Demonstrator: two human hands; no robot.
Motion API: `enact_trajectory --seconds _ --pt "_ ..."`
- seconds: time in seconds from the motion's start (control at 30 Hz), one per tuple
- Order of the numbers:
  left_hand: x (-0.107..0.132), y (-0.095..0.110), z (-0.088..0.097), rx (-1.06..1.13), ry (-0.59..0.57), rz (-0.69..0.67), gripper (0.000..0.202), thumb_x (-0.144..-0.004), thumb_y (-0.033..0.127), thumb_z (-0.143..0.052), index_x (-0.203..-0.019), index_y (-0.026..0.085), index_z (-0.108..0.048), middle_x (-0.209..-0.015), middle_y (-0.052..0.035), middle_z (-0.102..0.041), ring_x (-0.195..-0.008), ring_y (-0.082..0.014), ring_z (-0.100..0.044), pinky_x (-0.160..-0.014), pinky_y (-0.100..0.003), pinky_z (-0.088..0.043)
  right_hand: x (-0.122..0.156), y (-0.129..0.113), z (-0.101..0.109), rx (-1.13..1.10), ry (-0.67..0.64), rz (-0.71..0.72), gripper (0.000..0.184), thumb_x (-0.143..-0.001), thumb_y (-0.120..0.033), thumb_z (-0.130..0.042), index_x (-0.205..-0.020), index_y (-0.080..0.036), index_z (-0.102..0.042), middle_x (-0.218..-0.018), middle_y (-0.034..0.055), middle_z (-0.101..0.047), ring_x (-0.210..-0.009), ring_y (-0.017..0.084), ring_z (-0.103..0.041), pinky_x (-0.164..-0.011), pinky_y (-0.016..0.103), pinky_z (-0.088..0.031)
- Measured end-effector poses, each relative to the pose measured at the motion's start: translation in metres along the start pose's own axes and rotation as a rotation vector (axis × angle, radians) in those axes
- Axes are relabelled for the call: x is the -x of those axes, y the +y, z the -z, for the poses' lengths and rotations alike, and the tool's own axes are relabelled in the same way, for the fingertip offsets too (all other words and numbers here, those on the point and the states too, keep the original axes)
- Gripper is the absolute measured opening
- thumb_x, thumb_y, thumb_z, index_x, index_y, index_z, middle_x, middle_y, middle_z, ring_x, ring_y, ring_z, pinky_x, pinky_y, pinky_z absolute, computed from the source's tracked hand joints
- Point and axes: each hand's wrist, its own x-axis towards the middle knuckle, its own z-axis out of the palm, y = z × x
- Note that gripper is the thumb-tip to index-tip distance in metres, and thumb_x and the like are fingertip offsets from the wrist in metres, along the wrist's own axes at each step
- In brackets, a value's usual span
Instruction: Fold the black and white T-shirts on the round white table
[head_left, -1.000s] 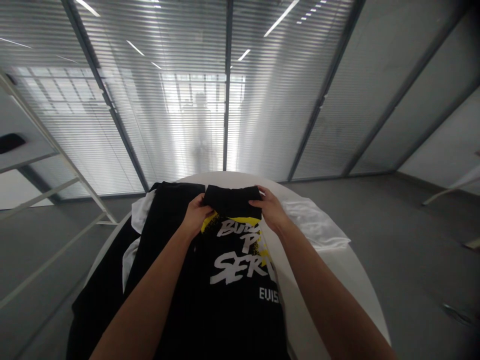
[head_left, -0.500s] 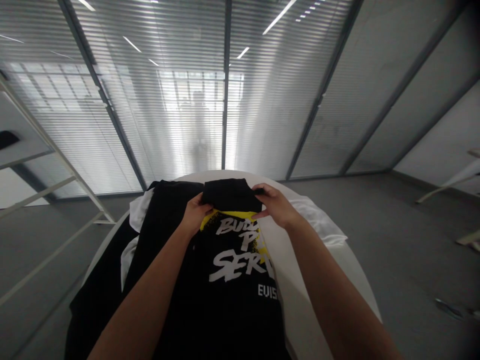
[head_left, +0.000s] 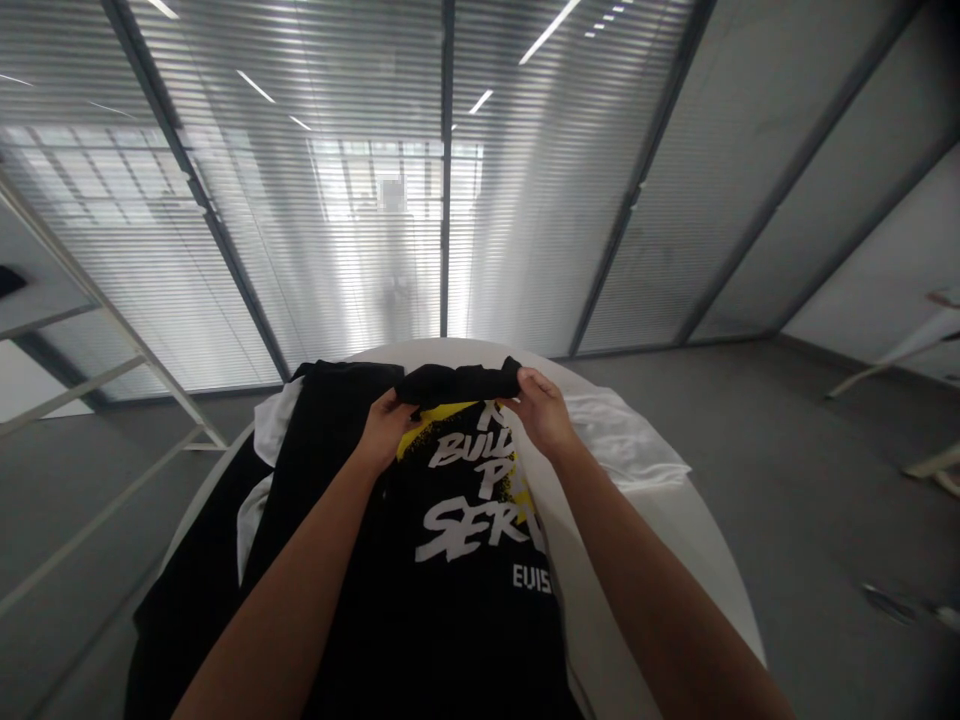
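A black T-shirt point(head_left: 457, 560) with a white and yellow print lies lengthwise on a round white table point(head_left: 660, 540). Its far end is folded back into a narrow black roll point(head_left: 459, 383). My left hand point(head_left: 384, 428) pinches the left end of that fold. My right hand point(head_left: 541, 412) grips the right end, fingers closed on the cloth. Both forearms reach in from the bottom of the view.
More black garments point(head_left: 225, 560) lie on the table's left side, with white cloth point(head_left: 271, 430) under them. A white garment point(head_left: 626, 440) lies at the right. A white metal rack point(head_left: 97, 400) stands at the left. Glass walls with blinds are behind; grey floor surrounds.
The folded far end has been pulled away from me and bunched into a thinner roll, so more of the print shows. Both hands kept their grip.
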Motion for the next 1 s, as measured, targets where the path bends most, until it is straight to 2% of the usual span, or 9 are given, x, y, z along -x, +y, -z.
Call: enact_trajectory --seconds 0.2,0.43,0.63,0.73,0.87,1.0 --pt "0.003 0.001 -0.001 -0.065 -0.020 -0.004 0.038 -0.062 0.039 -0.079 -0.095 0.022 -0.071 -0.094 -0.0022 -0.070 -0.088 -0.0186 -0.064 -0.069 -0.027 -0.053 0.000 0.006 0.007 0.045 0.018 -0.009 0.038 -0.076 -0.062 -0.063 -0.085 -0.026 -0.054 -0.097 0.0006 -0.061 -0.094 0.019 -0.056 -0.078 0.035 -0.054" --pt "0.000 -0.011 0.009 0.059 -0.077 0.034 0.027 -0.060 0.029 -0.082 -0.080 0.016 -0.068 -0.083 -0.0017 -0.067 -0.082 -0.0171 -0.064 -0.075 -0.031 -0.055 0.001 0.016 0.022 -0.090 -0.058 -0.094 0.021 -0.068 -0.041 -0.071 -0.068 -0.022 -0.062 -0.084 0.0029 -0.064 -0.090 0.023 -0.060 -0.086 0.043 -0.050" --pt "-0.003 -0.012 0.010 0.093 -0.005 0.037 0.033 -0.057 0.029 -0.083 -0.083 0.017 -0.067 -0.086 -0.0023 -0.067 -0.086 -0.0201 -0.064 -0.071 -0.034 -0.058 0.004 0.017 0.016 -0.066 -0.130 -0.109 0.030 -0.075 -0.053 -0.069 -0.088 -0.025 -0.066 -0.104 0.0030 -0.062 -0.102 0.023 -0.056 -0.081 0.040 -0.055" --pt "-0.003 -0.011 0.008 0.142 -0.004 0.013 0.033 -0.058 0.031 -0.083 -0.082 0.017 -0.066 -0.089 -0.0026 -0.068 -0.088 -0.0202 -0.064 -0.075 -0.036 -0.058 0.006 0.018 0.010 -0.026 -0.145 -0.093 0.033 -0.078 -0.058 -0.065 -0.091 -0.027 -0.063 -0.115 0.0030 -0.059 -0.106 0.022 -0.054 -0.079 0.037 -0.056" --pt "-0.003 -0.010 0.005 0.172 -0.012 -0.030 0.031 -0.061 0.032 -0.083 -0.082 0.016 -0.068 -0.090 -0.0019 -0.068 -0.088 -0.0187 -0.065 -0.084 -0.037 -0.056 0.004 0.022 0.007 -0.096 -0.103 -0.042 0.029 -0.080 -0.054 -0.064 -0.087 -0.027 -0.061 -0.118 0.0021 -0.058 -0.107 0.021 -0.053 -0.077 0.034 -0.056" --pt "-0.004 -0.009 0.003 0.206 -0.018 -0.081 0.027 -0.063 0.030 -0.083 -0.082 0.017 -0.069 -0.089 -0.0013 -0.067 -0.090 -0.0182 -0.064 -0.088 -0.039 -0.054 0.001 0.024 0.010 -0.218 -0.064 -0.006 0.025 -0.077 -0.048 -0.068 -0.084 -0.025 -0.059 -0.120 0.0012 -0.060 -0.111 0.022 -0.052 -0.079 0.037 -0.056"
